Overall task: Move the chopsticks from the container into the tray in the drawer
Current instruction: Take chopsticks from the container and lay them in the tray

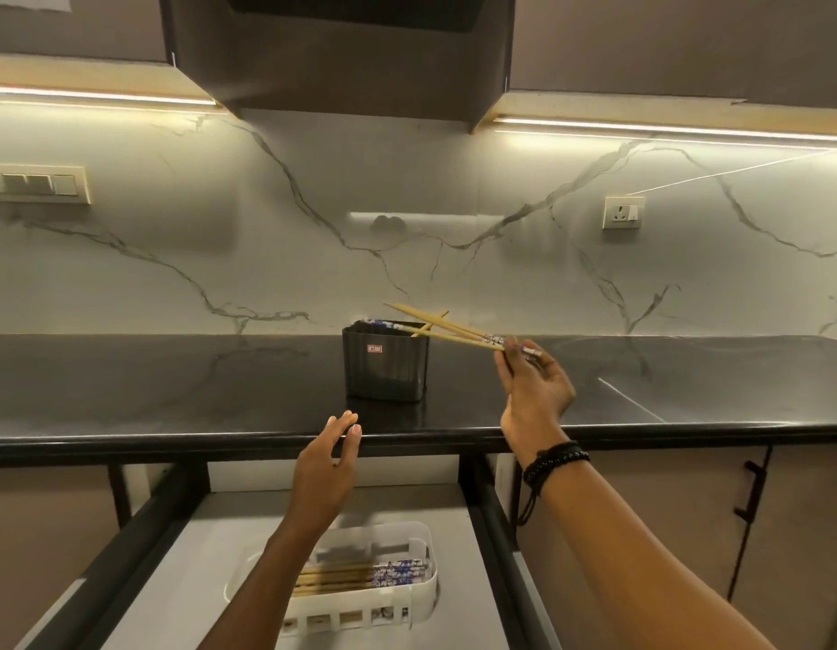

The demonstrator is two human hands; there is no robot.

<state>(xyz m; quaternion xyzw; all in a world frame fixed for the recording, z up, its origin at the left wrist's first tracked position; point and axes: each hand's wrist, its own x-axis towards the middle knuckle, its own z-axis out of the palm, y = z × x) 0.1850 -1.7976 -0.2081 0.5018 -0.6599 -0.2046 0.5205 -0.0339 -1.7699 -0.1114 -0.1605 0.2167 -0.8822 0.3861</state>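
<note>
The right grip (pixel 534 387) pinched a few chopsticks (pixel 447 329) by their patterned ends. Their bare tips reached left of it, over the container (pixel 386 368) on the worktop (pixel 172 391). The left grip (pixel 325 466) hung open and empty, lower and to the left. Beneath it the tray (pixel 407 598) in the drawer (pixel 454 518) already held others. The sticks looked light, stiff and smooth, apt to fan apart, so a pinch nearer mid-length would likely steady them.
</note>
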